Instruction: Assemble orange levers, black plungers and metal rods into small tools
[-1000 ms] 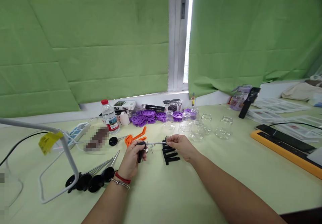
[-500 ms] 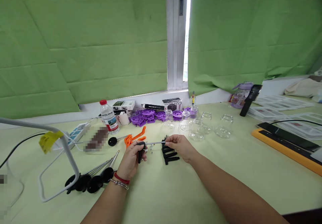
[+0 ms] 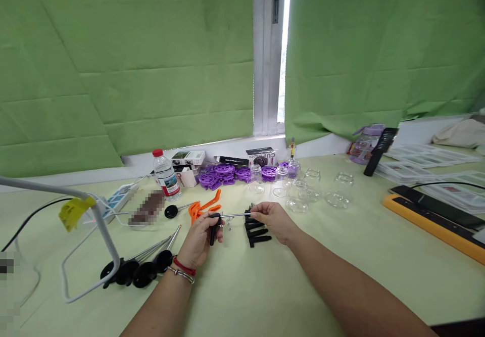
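Note:
My left hand (image 3: 200,236) is closed around a small black handle-shaped part (image 3: 212,231). From that part a thin metal rod (image 3: 235,214) runs level to the right. The thumb and fingers of my right hand (image 3: 271,220) pinch the rod's other end, hiding its tip. Below and behind the rod lies a row of black handle pieces (image 3: 259,238), close to my right hand. Tiny metal bits (image 3: 229,222) are scattered on the table under the rod. Just beyond my left hand rests an orange plastic clamp-like piece (image 3: 204,206).
Rods with black round ends (image 3: 144,275) lie at left, near a grey bent tube frame (image 3: 104,241). A water bottle (image 3: 166,178), purple plastic parts (image 3: 223,173) and clear glass jars (image 3: 339,193) stand behind. An orange-and-black paper trimmer (image 3: 435,226) is at right.
The whole view has shifted slightly, so things appear a little further right. Both hands keep the same hold on the black part and the rod.

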